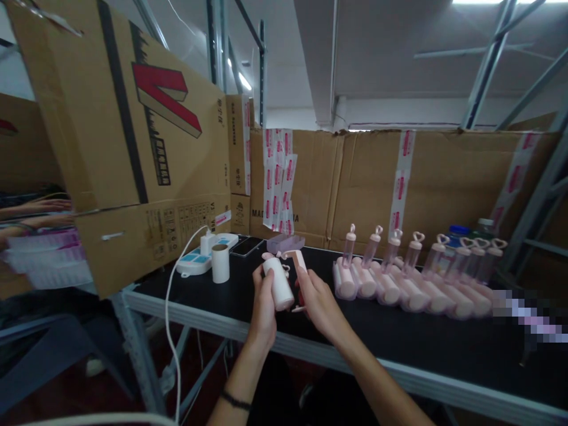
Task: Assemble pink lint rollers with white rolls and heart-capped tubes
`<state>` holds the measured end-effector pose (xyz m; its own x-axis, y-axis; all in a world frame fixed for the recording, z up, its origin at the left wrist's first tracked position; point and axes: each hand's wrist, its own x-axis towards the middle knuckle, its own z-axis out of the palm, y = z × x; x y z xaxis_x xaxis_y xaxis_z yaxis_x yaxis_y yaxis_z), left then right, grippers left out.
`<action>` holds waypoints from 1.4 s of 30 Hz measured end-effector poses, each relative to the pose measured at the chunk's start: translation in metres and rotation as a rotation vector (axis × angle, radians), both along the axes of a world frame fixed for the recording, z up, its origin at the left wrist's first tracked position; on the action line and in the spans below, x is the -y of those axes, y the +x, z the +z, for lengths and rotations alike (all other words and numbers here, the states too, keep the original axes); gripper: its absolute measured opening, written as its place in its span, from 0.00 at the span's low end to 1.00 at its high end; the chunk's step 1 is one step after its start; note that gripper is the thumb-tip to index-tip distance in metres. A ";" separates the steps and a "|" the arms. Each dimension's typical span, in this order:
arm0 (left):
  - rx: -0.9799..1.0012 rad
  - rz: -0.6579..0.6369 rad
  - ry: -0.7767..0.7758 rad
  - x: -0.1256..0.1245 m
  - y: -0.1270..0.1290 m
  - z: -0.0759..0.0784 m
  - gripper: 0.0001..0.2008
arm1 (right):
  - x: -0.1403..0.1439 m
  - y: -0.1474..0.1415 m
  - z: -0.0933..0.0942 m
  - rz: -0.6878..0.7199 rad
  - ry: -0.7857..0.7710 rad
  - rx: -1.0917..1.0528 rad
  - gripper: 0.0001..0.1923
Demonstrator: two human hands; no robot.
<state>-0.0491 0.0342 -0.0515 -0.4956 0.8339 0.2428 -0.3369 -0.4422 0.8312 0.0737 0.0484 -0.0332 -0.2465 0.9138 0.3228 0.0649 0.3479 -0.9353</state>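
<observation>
the left hand [262, 305] wraps its fingers around a white roller [279, 284], just above the black table [399, 343]. the right hand [317, 299] pinches a pink handle [298, 259] beside it, seemingly mid-assembly; joining them likely needs careful alignment. farther along the table lies a row of finished rollers [412, 290].

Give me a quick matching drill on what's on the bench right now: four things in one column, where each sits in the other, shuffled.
Things:
1. white roller
2. power strip
3. row of pink rollers
4. label strips

Places:
A. hanging on the cardboard wall
B. lying on the table, right of the hands
C. held in the left hand
D. on the table's left end, beside a cardboard tube

Pairs: 1-C, 2-D, 3-B, 4-A
</observation>
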 end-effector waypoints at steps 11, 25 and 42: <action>-0.152 -0.015 -0.005 0.000 0.004 -0.004 0.21 | 0.005 -0.009 -0.006 -0.141 0.085 0.099 0.22; -0.271 -0.028 -0.025 0.008 0.004 0.008 0.23 | 0.026 -0.023 -0.010 -0.234 0.037 0.131 0.17; -0.454 -0.044 0.067 0.005 0.012 -0.003 0.23 | -0.010 -0.018 -0.004 -0.218 0.097 -0.233 0.20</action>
